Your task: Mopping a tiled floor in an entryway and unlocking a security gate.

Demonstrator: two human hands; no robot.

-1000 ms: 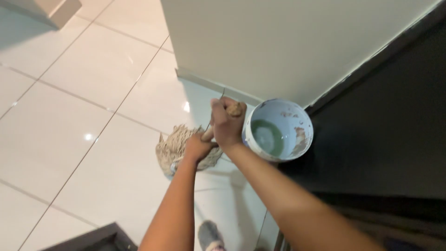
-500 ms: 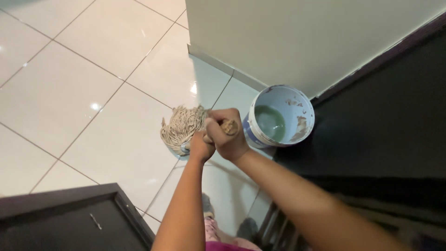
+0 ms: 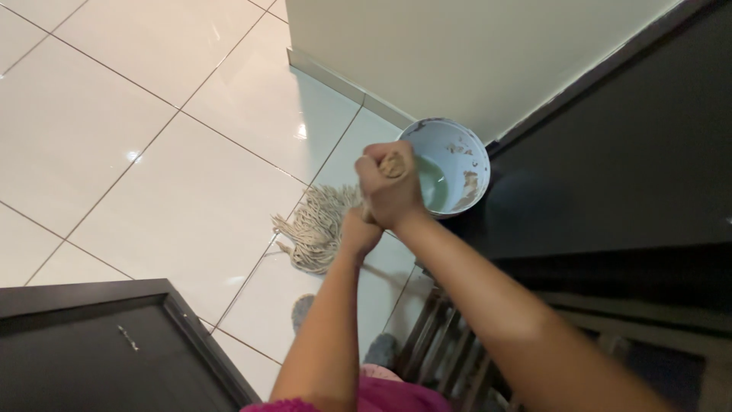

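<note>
My right hand [image 3: 390, 187] is clenched around the top end of a wooden mop handle [image 3: 393, 163], whose tip shows above my fist. Just below it, my left hand [image 3: 358, 231] grips the same handle lower down. The beige string mop head [image 3: 319, 227] lies spread on the glossy white floor tiles, to the left of both hands. A pale blue bucket [image 3: 466, 153] with chipped, stained walls and greenish water stands right behind my right hand, against the wall's corner.
A cream wall with a skirting board [image 3: 335, 80] runs behind the bucket. A dark door or panel [image 3: 625, 152] fills the right side. A dark cabinet top [image 3: 91, 351] sits at lower left. A dark slatted piece of furniture [image 3: 450, 358] is near my feet.
The mop head has slid toward me and slightly right across the tiles. Both hands stayed on the handle, the right fist now overlapping the bucket's rim in view.
</note>
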